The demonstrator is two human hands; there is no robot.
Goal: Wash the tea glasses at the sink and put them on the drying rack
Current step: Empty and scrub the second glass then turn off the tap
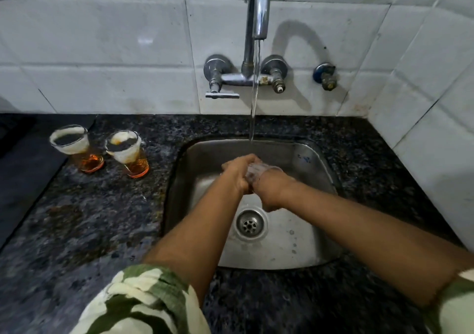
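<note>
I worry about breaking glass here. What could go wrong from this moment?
1. The glass is wet under the running water, held between the left hand and right hand above the steel sink; it may slip and crack.
2. Two dirty glasses with tea left in them stand on the counter beside the left arm; an elbow could knock them over.

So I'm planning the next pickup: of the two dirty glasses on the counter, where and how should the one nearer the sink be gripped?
Probably wrap the lower body of the nearer glass from its right, sink-facing side. It stands upright with tea at the bottom, and the other glass stands close on its left, so that side is cramped. A handle seems to sit at its right rim.
</note>
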